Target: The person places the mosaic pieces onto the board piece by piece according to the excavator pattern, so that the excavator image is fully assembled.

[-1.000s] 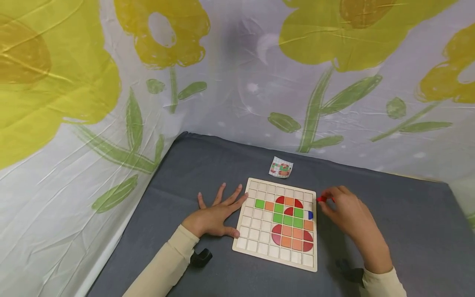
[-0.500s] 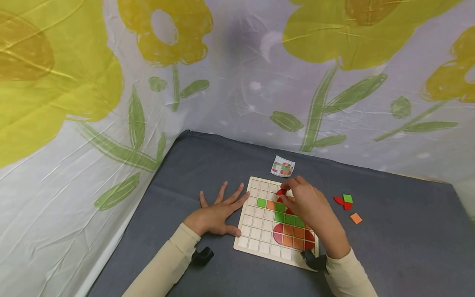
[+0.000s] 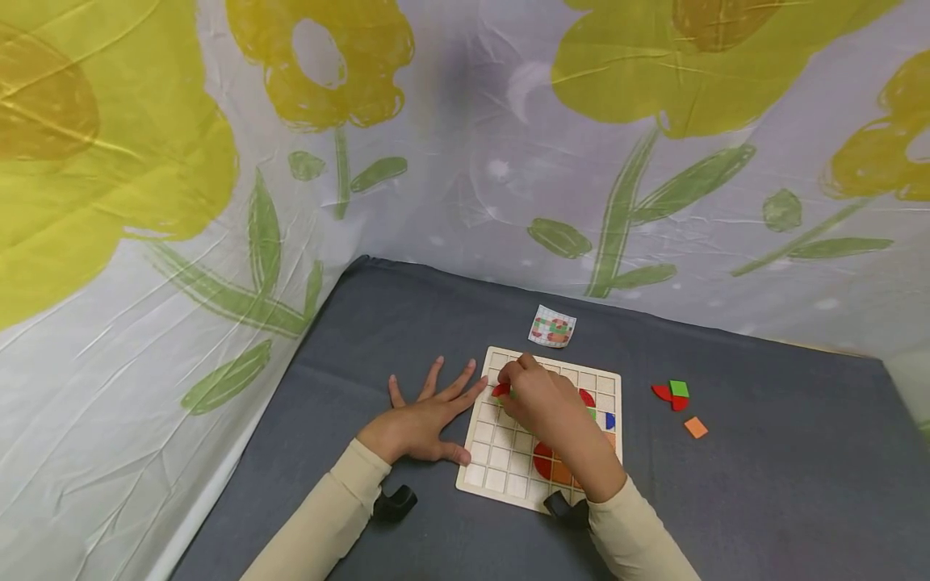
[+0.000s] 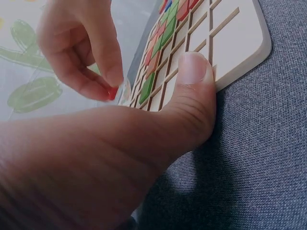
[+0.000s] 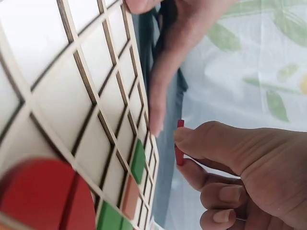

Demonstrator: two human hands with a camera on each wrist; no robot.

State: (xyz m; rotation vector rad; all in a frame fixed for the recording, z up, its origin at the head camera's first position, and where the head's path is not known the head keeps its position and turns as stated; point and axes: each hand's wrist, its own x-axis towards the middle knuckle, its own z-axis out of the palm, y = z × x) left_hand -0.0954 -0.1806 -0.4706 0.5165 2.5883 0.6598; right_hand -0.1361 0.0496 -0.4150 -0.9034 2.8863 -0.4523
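A wooden grid board (image 3: 496, 457) lies on the dark cloth, partly filled with red, green and orange tiles. My left hand (image 3: 425, 424) rests at its left edge, fingers spread, with the thumb on the rim. Thumb and index finger of my right hand (image 3: 545, 407) pinch a red tile (image 5: 180, 143) by its edges, over the board's upper left part. In the right wrist view a green tile (image 5: 138, 162) and an orange tile (image 5: 129, 197) sit in cells near that red tile. My right hand and forearm hide much of the board's middle in the head view.
A small pattern card (image 3: 552, 327) lies beyond the board. Right of the board are a loose green tile (image 3: 679, 389), red tiles (image 3: 661, 392) and an orange tile (image 3: 695, 427). A blue piece (image 3: 609, 420) sits in the board's right column. A flowered curtain (image 3: 450, 161) hangs behind the table.
My right hand has carried the red tile leftward from the board's right side to its upper left. Loose tiles at the right, hidden before, now show. My left hand stays in place.
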